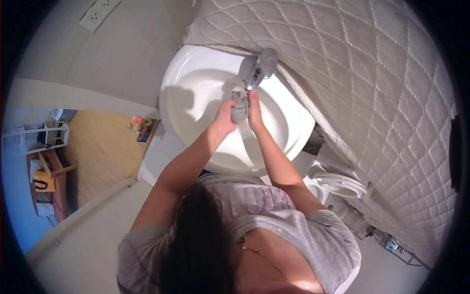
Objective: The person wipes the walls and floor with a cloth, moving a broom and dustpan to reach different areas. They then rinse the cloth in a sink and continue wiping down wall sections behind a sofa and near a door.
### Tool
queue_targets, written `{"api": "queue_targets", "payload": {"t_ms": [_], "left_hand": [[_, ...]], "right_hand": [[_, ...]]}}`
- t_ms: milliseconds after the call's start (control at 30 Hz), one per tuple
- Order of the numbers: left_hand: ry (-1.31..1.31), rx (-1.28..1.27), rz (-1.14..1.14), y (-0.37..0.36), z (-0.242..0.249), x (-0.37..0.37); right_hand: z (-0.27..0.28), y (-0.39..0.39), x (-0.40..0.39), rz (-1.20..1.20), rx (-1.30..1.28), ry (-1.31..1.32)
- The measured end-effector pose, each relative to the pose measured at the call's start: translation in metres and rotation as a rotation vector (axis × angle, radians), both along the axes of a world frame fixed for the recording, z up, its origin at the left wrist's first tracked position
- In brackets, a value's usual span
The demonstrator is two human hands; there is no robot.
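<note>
Under the metal faucet (pixel 255 76), a wet grey cloth (pixel 239 109) is bunched up between my two hands, above the white sink basin (pixel 196 132). My left hand (pixel 226 115) has its fingers closed on the cloth from the left side of the view. On the other side, my right hand (pixel 254 110) is held upright along the cloth, its fingertips just below the spout. Its fingers look pressed together, and whether they grip the cloth is hard to make out. Water shows around the cloth and in the basin.
A quilted white cover (pixel 352 88) hangs along the sink's right edge. At lower right is a white toilet seat (pixel 340 184). Flowers (pixel 139 123) stand by the doorway at left, with a shelf (pixel 45 137) beyond. A wall outlet (pixel 99 13) is at upper left.
</note>
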State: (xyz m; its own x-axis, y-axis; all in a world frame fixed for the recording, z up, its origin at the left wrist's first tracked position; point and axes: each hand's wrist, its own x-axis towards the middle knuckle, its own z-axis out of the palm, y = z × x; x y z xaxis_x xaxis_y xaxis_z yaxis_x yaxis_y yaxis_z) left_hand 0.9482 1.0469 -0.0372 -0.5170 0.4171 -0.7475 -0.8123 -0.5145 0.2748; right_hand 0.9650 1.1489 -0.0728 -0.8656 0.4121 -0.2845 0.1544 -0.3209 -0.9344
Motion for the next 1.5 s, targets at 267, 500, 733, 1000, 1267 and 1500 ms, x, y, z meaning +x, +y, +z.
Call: {"api": "queue_targets", "payload": {"t_ms": [267,500,733,1000,1267,1500], "left_hand": [[-0.014,0.107,-0.138,-0.006,0.004,-0.01],[0.134,0.284,-0.138,0.021,0.005,-0.037],[0.044,0.143,0.051,0.023,-0.006,-0.029],[0.074,0.108,0.153,0.019,-0.015,0.017],[1.232,-0.74,0.257,0.034,0.046,0.062],[2.106,-0.792,-0.068,0.018,0.063,0.052]], "right_hand": [[0.025,0.002,0.001,-0.089,0.386,-0.011],[0.099,0.008,-0.011,-0.071,-0.324,0.221],[0.097,0.019,0.005,0.119,0.126,0.091],[0.046,-0.014,0.042,0.16,0.514,0.154],[0.043,-0.002,0.045,0.03,-0.899,-0.082],[0.073,0.016,0.027,0.676,-0.51,-0.075]]}}
